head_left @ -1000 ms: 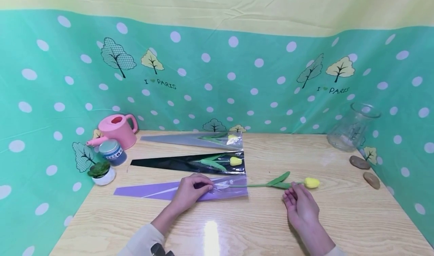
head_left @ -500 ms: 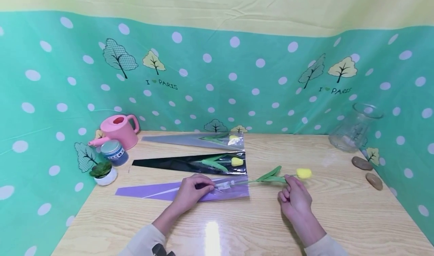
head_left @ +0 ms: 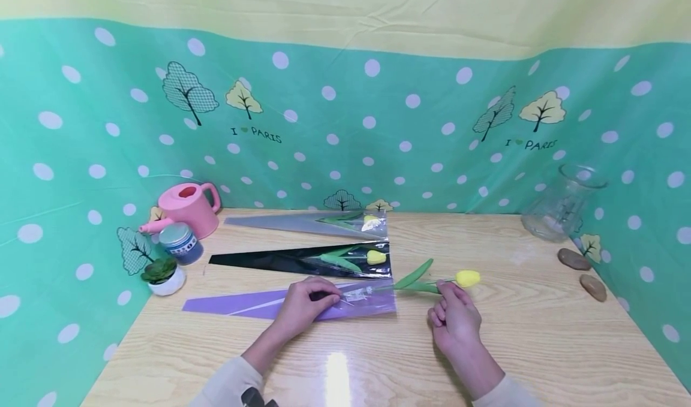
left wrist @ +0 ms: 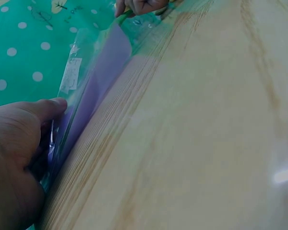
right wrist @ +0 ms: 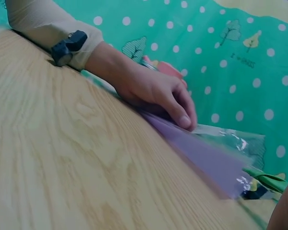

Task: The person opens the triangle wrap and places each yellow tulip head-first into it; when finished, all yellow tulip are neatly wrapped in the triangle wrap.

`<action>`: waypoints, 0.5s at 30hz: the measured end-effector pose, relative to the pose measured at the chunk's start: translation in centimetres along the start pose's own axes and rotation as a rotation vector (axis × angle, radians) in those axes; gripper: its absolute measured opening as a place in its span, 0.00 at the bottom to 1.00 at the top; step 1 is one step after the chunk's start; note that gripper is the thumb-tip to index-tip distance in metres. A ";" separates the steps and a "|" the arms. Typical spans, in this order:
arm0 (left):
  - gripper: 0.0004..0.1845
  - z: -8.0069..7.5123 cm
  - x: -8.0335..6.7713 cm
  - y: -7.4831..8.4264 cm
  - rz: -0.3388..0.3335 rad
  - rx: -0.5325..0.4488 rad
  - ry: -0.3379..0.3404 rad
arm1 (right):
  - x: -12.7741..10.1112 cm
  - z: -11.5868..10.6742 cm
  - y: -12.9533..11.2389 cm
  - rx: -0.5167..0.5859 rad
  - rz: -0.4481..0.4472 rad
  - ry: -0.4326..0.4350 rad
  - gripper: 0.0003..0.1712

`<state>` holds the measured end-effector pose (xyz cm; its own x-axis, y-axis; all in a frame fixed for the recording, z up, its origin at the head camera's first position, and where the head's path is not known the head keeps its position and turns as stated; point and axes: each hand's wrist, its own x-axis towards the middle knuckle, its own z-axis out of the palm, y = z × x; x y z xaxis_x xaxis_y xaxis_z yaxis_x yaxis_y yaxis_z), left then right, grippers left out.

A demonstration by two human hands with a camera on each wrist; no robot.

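Observation:
A long tapered flower sleeve (head_left: 232,305), purple behind and clear in front, lies on the table with its wide mouth to the right. My left hand (head_left: 303,305) pinches its clear film near the middle, thumb (left wrist: 55,106) on top in the left wrist view. My right hand (head_left: 459,326) pinches a yellow artificial tulip (head_left: 467,279) by the stem just below the bloom. The lower stem runs inside the sleeve, while its green leaves (head_left: 414,275) stand at the mouth, mostly outside. In the right wrist view the sleeve's mouth gapes, film (right wrist: 240,143) raised from the purple sheet.
Behind lie a black sleeve (head_left: 243,259) and a grey sleeve (head_left: 270,221), each holding a yellow tulip. A pink watering can (head_left: 189,209), a blue jar (head_left: 182,245) and a potted succulent (head_left: 164,278) stand left. Right are a glass vase (head_left: 556,209) and two stones (head_left: 592,287).
My right hand has moved left with the tulip, sliding its stem deeper into the purple sleeve and bringing the leaves to the mouth. My left hand has stayed in place.

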<state>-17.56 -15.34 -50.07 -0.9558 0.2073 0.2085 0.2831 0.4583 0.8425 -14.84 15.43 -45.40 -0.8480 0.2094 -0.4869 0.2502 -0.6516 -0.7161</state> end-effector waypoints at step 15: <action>0.07 -0.1 0.4 -0.1 0.030 0.034 0.052 | -0.9 0.7 1.2 0.000 -0.010 -0.059 0.09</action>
<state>-17.97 -15.42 -50.04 -0.9493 0.1768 0.2598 0.3137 0.4816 0.8184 -14.08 13.98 -45.43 -0.8767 0.1722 -0.4491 0.2415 -0.6498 -0.7207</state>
